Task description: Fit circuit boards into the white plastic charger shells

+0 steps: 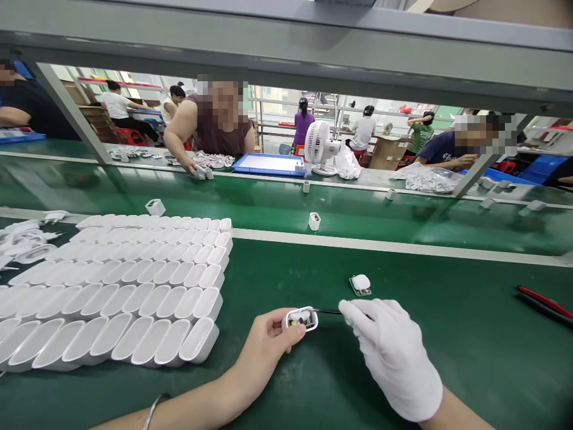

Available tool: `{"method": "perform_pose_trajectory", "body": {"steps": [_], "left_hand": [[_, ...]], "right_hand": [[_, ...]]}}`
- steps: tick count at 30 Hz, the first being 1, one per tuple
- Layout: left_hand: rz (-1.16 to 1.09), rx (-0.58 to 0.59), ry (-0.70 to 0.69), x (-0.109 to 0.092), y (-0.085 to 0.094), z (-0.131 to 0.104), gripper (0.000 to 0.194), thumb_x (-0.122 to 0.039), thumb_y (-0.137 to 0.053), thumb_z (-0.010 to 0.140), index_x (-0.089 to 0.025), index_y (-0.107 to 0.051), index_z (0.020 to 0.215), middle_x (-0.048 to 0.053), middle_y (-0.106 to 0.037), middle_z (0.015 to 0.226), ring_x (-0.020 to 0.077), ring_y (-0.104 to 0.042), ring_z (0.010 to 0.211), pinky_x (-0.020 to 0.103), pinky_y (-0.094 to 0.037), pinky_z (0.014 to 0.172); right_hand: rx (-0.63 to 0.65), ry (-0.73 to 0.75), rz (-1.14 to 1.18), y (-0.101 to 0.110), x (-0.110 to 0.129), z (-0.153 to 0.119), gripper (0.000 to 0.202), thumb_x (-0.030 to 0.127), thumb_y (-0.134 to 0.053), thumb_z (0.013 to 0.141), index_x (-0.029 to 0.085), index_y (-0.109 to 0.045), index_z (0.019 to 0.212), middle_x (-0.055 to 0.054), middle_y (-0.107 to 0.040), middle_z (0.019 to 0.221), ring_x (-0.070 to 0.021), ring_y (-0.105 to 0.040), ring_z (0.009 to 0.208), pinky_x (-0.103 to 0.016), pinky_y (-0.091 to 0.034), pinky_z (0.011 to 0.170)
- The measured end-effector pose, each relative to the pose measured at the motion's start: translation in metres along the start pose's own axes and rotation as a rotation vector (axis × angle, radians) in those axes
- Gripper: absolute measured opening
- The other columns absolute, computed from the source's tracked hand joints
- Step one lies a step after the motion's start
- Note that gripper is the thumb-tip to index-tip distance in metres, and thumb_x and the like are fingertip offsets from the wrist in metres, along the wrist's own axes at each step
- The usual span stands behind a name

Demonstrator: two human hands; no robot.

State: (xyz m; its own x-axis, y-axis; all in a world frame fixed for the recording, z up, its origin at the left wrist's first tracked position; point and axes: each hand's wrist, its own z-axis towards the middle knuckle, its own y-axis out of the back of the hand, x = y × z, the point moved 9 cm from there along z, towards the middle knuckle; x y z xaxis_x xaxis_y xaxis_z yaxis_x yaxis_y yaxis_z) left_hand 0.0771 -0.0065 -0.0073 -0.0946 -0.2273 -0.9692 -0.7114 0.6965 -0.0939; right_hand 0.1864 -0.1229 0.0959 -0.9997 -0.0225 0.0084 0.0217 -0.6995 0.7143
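My bare left hand is closed around a white charger housing with electronic parts showing in its open end. My right hand, in a white glove, grips a thin black tool. The tool's tip reaches the upper rim of the housing; whether it is a pair of tweezers or a stick I cannot tell. Just beyond the glove lies a small green circuit board with a white blob on top.
Rows of white open housings fill the left side. Red-and-black tweezers or pliers handles lie at right. Behind, a green conveyor belt carries several housings, one of them straight ahead. A metal beam crosses above. Co-workers sit opposite.
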Motion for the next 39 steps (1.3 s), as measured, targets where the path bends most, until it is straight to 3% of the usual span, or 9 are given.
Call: {"method": "perform_pose_trajectory", "body": {"steps": [10, 16, 22, 26, 29, 32, 35, 37, 39], "left_hand": [[-0.029, 0.034, -0.013, 0.008, -0.002, 0.000, 0.034, -0.034, -0.074, 0.066, -0.016, -0.072, 0.094, 0.004, -0.069, 0.082, 0.0148, -0.056, 0.071, 0.022, -0.043, 0.062], [-0.026, 0.038, -0.030, 0.008, -0.003, -0.001, 0.034, -0.035, -0.074, 0.067, -0.015, -0.071, 0.094, 0.005, -0.071, 0.084, 0.0181, -0.061, 0.076, 0.025, -0.048, 0.069], [-0.008, 0.046, -0.035, 0.007, -0.004, -0.001, 0.037, -0.037, -0.076, 0.066, -0.015, -0.071, 0.095, 0.006, -0.071, 0.086, 0.0190, -0.061, 0.080, 0.026, -0.048, 0.072], [0.009, 0.045, -0.025, 0.008, -0.003, -0.001, 0.033, -0.036, -0.072, 0.069, -0.015, -0.071, 0.095, 0.006, -0.071, 0.085, 0.0198, -0.062, 0.079, 0.026, -0.049, 0.071], [0.077, 0.010, -0.080, 0.003, 0.000, -0.003, 0.032, -0.033, -0.069, 0.071, -0.016, -0.069, 0.098, 0.007, -0.069, 0.090, 0.0206, -0.062, 0.082, 0.027, -0.050, 0.072], [0.363, -0.089, -0.328, -0.022, 0.005, -0.012, 0.035, -0.021, -0.069, 0.068, -0.019, -0.065, 0.103, 0.003, -0.063, 0.083, 0.0183, -0.060, 0.075, 0.027, -0.049, 0.065], [0.622, -0.164, -0.841, -0.064, -0.003, -0.042, 0.043, -0.008, -0.068, 0.067, -0.019, -0.062, 0.107, 0.002, -0.060, 0.078, 0.0157, -0.058, 0.068, 0.025, -0.049, 0.059], [0.703, -0.147, -1.200, -0.081, -0.012, -0.070, 0.042, -0.004, -0.065, 0.073, -0.015, -0.059, 0.113, 0.005, -0.063, 0.082, 0.0161, -0.061, 0.071, 0.025, -0.053, 0.061], [0.796, -0.080, -1.443, -0.084, -0.021, -0.092, 0.040, -0.005, -0.059, 0.082, -0.010, -0.056, 0.121, 0.009, -0.066, 0.085, 0.0176, -0.065, 0.078, 0.027, -0.056, 0.067]], "right_hand": [[0.031, 0.066, -0.047, -0.003, 0.009, 0.003, 0.040, -0.007, -0.036, 0.079, 0.022, -0.059, 0.095, 0.003, -0.065, 0.076, -0.0109, -0.046, 0.059, -0.028, -0.027, 0.063], [0.037, 0.038, -0.035, 0.005, 0.003, 0.005, 0.042, -0.007, -0.037, 0.076, 0.023, -0.059, 0.094, 0.004, -0.064, 0.075, -0.0113, -0.043, 0.058, -0.028, -0.026, 0.064], [0.075, 0.059, -0.032, -0.003, 0.015, 0.004, 0.043, -0.008, -0.034, 0.075, 0.022, -0.059, 0.090, 0.004, -0.062, 0.072, -0.0112, -0.041, 0.056, -0.028, -0.024, 0.060], [0.148, -0.015, 0.005, -0.005, 0.002, 0.002, 0.044, -0.007, -0.035, 0.068, 0.024, -0.060, 0.087, 0.004, -0.060, 0.069, -0.0122, -0.041, 0.057, -0.027, -0.025, 0.059], [0.227, -0.099, 0.061, -0.012, -0.020, -0.002, 0.036, 0.000, -0.038, 0.076, 0.026, -0.062, 0.088, 0.002, -0.061, 0.074, -0.0132, -0.047, 0.061, -0.026, -0.030, 0.060], [0.395, -0.226, 0.005, -0.036, -0.049, -0.010, 0.027, 0.011, -0.041, 0.086, 0.025, -0.064, 0.082, 0.000, -0.060, 0.074, -0.0141, -0.051, 0.062, -0.024, -0.033, 0.054], [0.595, -0.318, -0.033, -0.065, -0.063, -0.024, 0.024, 0.014, -0.046, 0.085, 0.024, -0.064, 0.072, 0.000, -0.061, 0.076, -0.0156, -0.056, 0.064, -0.024, -0.037, 0.051], [0.577, -0.322, 0.022, -0.071, -0.057, -0.028, 0.017, 0.016, -0.054, 0.081, 0.026, -0.065, 0.088, -0.002, -0.064, 0.099, -0.0202, -0.060, 0.081, -0.029, -0.047, 0.061], [0.446, -0.262, 0.146, -0.064, -0.040, -0.026, 0.041, 0.018, -0.060, 0.077, 0.028, -0.056, 0.117, -0.006, -0.056, 0.123, -0.0243, -0.057, 0.103, -0.036, -0.051, 0.076]]}}
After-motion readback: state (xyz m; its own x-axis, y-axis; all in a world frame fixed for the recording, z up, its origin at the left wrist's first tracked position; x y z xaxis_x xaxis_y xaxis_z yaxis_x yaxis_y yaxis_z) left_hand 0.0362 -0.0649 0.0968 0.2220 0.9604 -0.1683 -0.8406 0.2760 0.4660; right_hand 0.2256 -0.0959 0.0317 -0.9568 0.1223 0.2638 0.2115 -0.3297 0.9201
